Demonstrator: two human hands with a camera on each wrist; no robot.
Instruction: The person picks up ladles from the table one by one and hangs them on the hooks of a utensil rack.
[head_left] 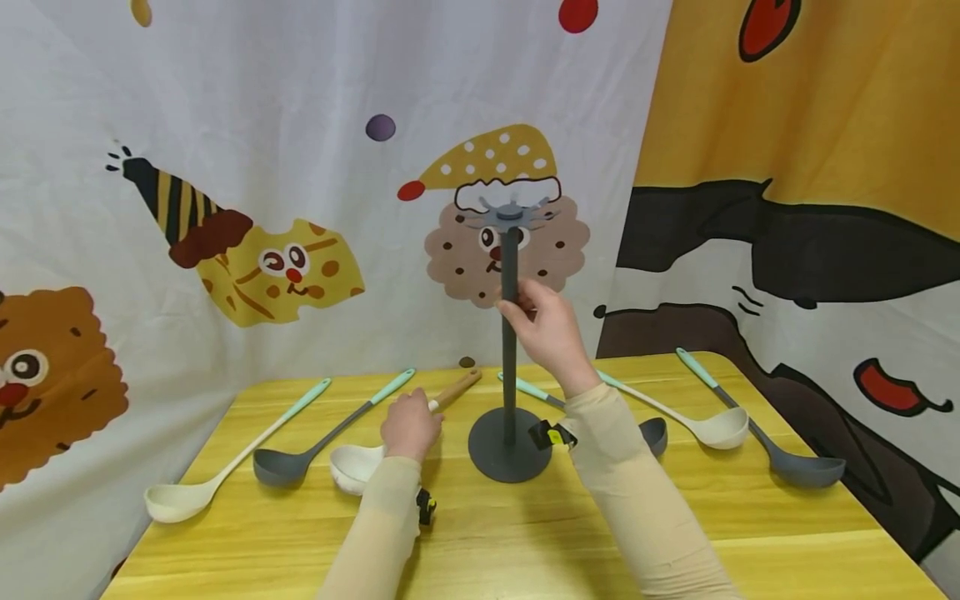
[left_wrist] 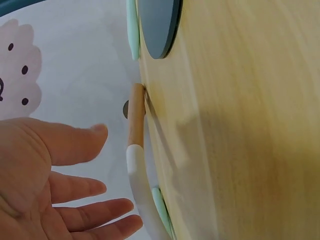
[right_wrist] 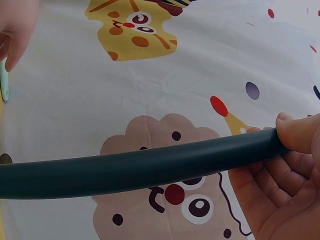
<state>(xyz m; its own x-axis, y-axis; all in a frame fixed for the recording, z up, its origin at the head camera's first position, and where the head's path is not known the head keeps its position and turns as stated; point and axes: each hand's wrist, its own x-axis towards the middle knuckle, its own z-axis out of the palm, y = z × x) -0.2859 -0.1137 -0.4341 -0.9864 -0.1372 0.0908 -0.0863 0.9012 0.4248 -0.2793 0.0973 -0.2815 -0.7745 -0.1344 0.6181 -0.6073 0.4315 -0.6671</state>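
A dark grey utensil stand [head_left: 510,367] with a round base and a ring of hooks on top stands upright on the table. My right hand [head_left: 551,325] grips its pole [right_wrist: 135,172] at the upper half, thumb on one side and fingers on the other. To the left of the stand lies a white ladle [head_left: 352,467] with a wooden handle [left_wrist: 136,115]. Over its shaft is my left hand [head_left: 411,423], hiding part of it in the head view. In the left wrist view the fingers [left_wrist: 97,214] are extended and spread beside the white shaft, not curled round it.
Left on the wooden table [head_left: 465,558] lie a cream ladle [head_left: 180,502] and a grey ladle [head_left: 281,468] with mint handles. On the right are a grey ladle [head_left: 654,435] partly behind my arm, a white ladle [head_left: 723,429] and another grey ladle [head_left: 810,469]. A printed curtain [head_left: 300,125] hangs behind.
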